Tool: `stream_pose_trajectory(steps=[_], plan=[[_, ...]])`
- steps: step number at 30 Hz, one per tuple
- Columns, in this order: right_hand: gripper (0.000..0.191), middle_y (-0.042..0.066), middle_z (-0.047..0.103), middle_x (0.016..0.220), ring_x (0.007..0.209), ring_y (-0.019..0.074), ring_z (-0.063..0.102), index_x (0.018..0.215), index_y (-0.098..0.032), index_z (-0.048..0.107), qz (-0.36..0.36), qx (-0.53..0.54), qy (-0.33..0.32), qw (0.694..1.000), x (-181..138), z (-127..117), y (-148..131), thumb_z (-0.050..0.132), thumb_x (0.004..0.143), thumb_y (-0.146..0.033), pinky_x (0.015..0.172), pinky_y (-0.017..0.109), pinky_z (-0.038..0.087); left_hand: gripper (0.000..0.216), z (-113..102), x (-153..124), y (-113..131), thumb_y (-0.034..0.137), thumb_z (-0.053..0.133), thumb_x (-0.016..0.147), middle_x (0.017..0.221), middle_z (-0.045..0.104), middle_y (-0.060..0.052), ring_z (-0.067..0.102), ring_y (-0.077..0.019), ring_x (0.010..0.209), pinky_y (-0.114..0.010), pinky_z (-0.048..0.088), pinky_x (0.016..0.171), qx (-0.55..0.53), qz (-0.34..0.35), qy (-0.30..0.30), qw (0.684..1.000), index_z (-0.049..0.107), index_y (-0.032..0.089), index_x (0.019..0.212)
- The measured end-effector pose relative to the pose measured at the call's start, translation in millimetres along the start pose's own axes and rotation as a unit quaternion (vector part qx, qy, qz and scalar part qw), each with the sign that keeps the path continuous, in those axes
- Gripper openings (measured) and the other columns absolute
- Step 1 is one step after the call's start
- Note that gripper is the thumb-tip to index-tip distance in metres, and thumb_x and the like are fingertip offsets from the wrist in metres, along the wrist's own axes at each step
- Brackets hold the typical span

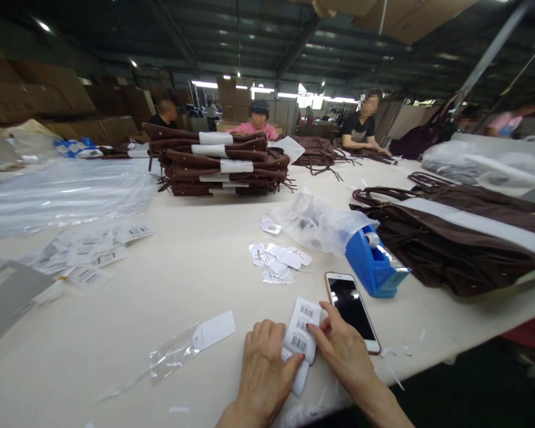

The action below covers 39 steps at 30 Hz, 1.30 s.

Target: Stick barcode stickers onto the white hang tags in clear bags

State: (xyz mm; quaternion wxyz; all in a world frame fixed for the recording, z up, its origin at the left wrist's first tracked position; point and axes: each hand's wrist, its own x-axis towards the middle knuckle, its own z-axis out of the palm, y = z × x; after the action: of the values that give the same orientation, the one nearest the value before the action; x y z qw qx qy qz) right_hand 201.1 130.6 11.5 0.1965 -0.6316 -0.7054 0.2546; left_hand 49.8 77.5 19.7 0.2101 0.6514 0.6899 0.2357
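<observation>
Both hands on barcode label strip (300, 331), near edge of table (196, 279).
Left hand (263, 365) pinches the strip's lower end, thumb on top; right hand (343, 351) closes on its right edge. The strip lies just left of the phone (352, 309), with the tape dispenser (372, 264) beyond. Judgement: hold it flat by the edges, fingers clear of the printed codes.

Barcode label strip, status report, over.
Left hand, right hand both pinch barcode label strip on white table. Smartphone lies just right of it, blue tape dispenser beyond. Nothing else on strip.
</observation>
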Motion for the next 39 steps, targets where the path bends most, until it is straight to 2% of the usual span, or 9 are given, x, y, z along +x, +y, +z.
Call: stream_pose_trajectory(steps=[7,11,13,16,21,23,26,32,39], plan=[[0.039,-0.001,0.058,0.065,0.057,0.0175,0.055,0.106,-0.019,0.049,0.033,0.196,0.025,0.98,8.7,6.8,0.7,0.057,0.07,-0.032,0.057,0.03,0.041,0.021,4.1,6.6,9.2,0.023,0.061,0.064,0.086,0.056,-0.005,0.046,-0.0242,0.086,-0.038,0.034,0.076,-0.021,-0.038,0.009,0.999,0.058,0.019,0.085],[0.043,-0.005,0.053,0.057,0.05,0.0132,0.051,0.096,-0.019,0.048,0.074,0.417,0.029,0.905,9.1,7.2,-5.1,0.069,0.061,-0.034,0.05,0.025,0.038,0.018,1.7,12.1,6.9,0.024,0.059,0.066,0.084,0.058,-0.005,0.049,-0.023,0.085,-0.036,0.036,0.077,-0.119,-0.049,0.04,0.991,0.06,0.019,0.083],[0.043,-0.005,0.056,0.057,0.049,0.0115,0.049,0.091,-0.018,0.05,0.089,0.494,-0.009,0.865,7.4,3.3,-9.8,0.073,0.058,-0.034,0.048,0.023,0.035,0.013,0.8,17.4,3.9,0.026,0.059,0.065,0.077,0.059,-0.004,0.052,-0.0206,0.078,-0.033,0.038,0.072,-0.244,-0.087,0.038,0.965,0.061,0.017,0.075],[0.035,0.0,0.062,0.064,0.048,0.0088,0.046,0.085,-0.016,0.058,0.092,0.537,-0.076,0.835,3.8,-3.4,-15.3,0.073,0.059,-0.035,0.045,0.022,0.031,0.014,-0.2,24.7,-0.6,0.03,0.06,0.064,0.06,0.06,0.0,0.052,-0.015,0.06,-0.026,0.039,0.059,-0.422,-0.153,-0.003,0.894,0.058,0.016,0.063],[0.027,-0.003,0.057,0.057,0.046,0.0063,0.039,0.08,-0.015,0.063,0.096,0.552,-0.066,0.825,1.1,-1.0,-14.7,0.071,0.062,-0.034,0.043,0.02,0.026,0.017,-1.3,24.8,-5.5,0.031,0.061,0.066,0.058,0.062,0.0,0.054,-0.0122,0.055,-0.022,0.04,0.054,-0.485,-0.174,-0.011,0.857,0.057,0.015,0.062],[0.026,-0.002,0.058,0.059,0.048,0.0071,0.041,0.079,-0.016,0.063,0.094,0.544,-0.043,0.833,0.6,3.9,-13.1,0.071,0.063,-0.034,0.044,0.02,0.03,0.015,-1.4,22.2,-6.3,0.03,0.061,0.066,0.06,0.063,0.001,0.055,-0.0127,0.057,-0.022,0.041,0.055,-0.475,-0.164,0.007,0.864,0.06,0.015,0.068],[0.028,0.001,0.061,0.068,0.055,0.0109,0.048,0.087,-0.016,0.063,0.07,0.486,-0.01,0.871,-2.7,9.7,-13.1,0.066,0.069,-0.037,0.052,0.023,0.039,0.02,-0.1,18.9,-6.5,0.028,0.058,0.07,0.064,0.064,0.0,0.056,-0.0145,0.061,-0.024,0.044,0.058,-0.405,-0.135,0.049,0.903,0.065,0.016,0.085],[0.045,0.01,0.056,0.107,0.08,0.0185,0.056,0.12,-0.018,0.048,-0.009,0.322,-0.009,0.947,-16.0,14.1,-20.7,0.05,0.08,-0.04,0.069,0.029,0.048,0.039,10.2,14.8,-10.8,0.028,0.047,0.079,0.094,0.065,-0.01,0.059,-0.0201,0.085,-0.031,0.047,0.078,-0.22,-0.05,0.109,0.968,0.055,0.014,0.114],[0.056,0.016,0.049,0.121,0.1,0.022,0.054,0.13,-0.008,0.033,-0.048,0.168,0.045,0.984,-24.5,30.2,-22.3,0.039,0.084,-0.04,0.086,0.033,0.046,0.044,23.5,14.0,-14.7,0.026,0.038,0.081,0.092,0.066,-0.014,0.061,-0.0213,0.081,-0.033,0.05,0.074,-0.126,-0.003,0.139,0.982,0.049,0.007,0.119]])
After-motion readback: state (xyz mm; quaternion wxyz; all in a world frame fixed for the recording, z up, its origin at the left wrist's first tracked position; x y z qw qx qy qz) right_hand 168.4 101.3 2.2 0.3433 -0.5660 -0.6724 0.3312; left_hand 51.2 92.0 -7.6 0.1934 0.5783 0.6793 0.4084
